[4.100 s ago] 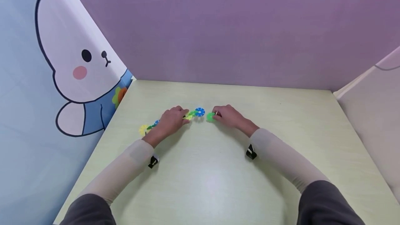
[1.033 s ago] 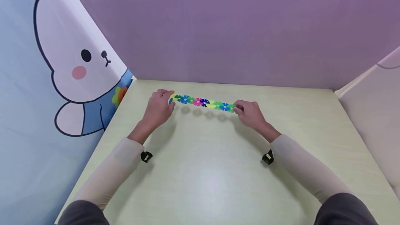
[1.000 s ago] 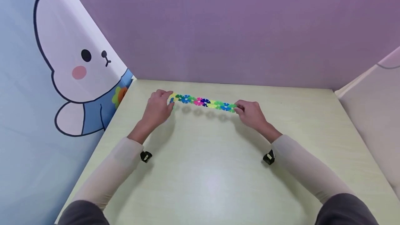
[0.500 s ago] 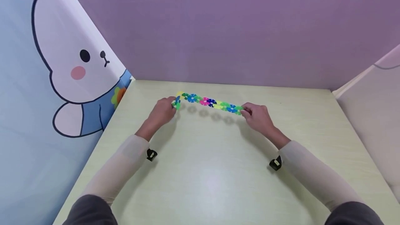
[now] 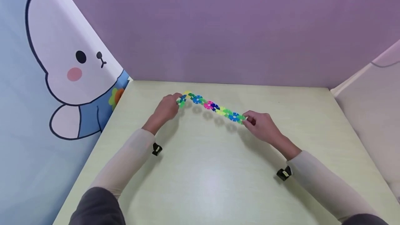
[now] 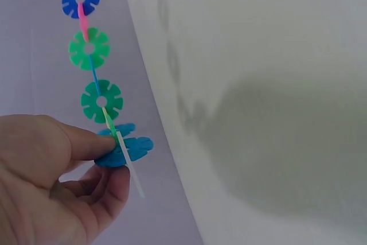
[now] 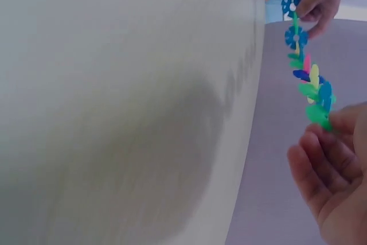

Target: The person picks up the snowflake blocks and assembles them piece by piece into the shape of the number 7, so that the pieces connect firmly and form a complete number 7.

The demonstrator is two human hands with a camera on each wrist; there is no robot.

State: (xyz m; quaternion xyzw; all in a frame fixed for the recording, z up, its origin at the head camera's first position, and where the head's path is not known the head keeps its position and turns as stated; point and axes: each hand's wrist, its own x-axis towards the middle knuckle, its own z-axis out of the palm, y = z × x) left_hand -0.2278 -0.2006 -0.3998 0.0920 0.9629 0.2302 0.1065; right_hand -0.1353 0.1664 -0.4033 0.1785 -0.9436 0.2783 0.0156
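A chain of several slotted snowflake discs (image 5: 209, 105) in blue, green, pink and yellow stretches between both hands, held above the table with its shadow below. My left hand (image 5: 167, 108) pinches it near its left end, where the chain bends downward. In the left wrist view, the thumb and fingers grip a blue disc (image 6: 137, 146), and a thin white piece (image 6: 131, 167) is seen edge-on beside it. At the lower, right end, my right hand (image 5: 262, 126) pinches a green disc (image 7: 317, 115) between thumb and fingers. The fingertips hide part of both gripped discs.
The pale wooden table (image 5: 200, 169) extends around the hands. A purple panel (image 5: 218, 30) rises behind its far edge. To the left hangs a blue sheet with a cartoon animal (image 5: 68, 58), and a whitish panel (image 5: 372, 107) stands on the right.
Earlier the right hand held a green disc apart from the chain; now that hand grips the chain's right end. Recently the right hand moved right and nearer, tilting the chain; the left shifted slightly right.
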